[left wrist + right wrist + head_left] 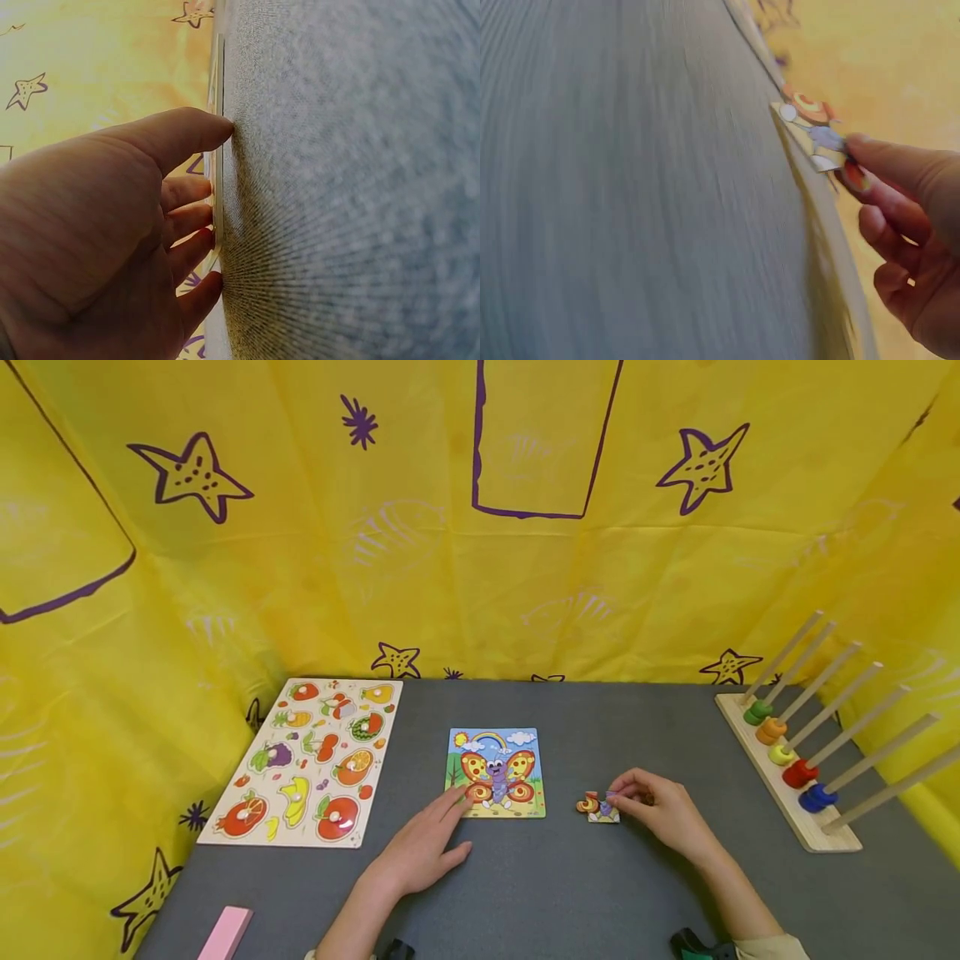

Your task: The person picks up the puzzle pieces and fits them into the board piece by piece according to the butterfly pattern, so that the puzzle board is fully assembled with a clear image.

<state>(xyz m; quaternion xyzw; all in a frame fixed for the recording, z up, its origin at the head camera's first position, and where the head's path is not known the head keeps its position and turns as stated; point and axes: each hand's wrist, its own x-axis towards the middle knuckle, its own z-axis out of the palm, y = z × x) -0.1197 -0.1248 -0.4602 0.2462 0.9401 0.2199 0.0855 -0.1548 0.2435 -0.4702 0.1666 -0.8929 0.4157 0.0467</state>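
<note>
A square butterfly puzzle board (497,760) lies on the table, showing a rainbow, a sun and an orange-winged butterfly. My left hand (420,852) rests its fingertips on the board's lower left corner, fingers loosely extended. In the left wrist view that thumb (187,133) touches the table. To the right of the board, my right hand (667,814) pinches a puzzle piece (596,810) between thumb and fingers. An orange swirl and part of a purple body show on the piece (804,129), which is tilted in the right wrist view.
At the left lies a fruit peg puzzle (315,760). A wooden rack (832,837) with upright pegs and coloured rings stands at the right. One pink block (227,931) is near the front left. Yellow patterned cloth (420,568) hangs behind the grey table (540,885).
</note>
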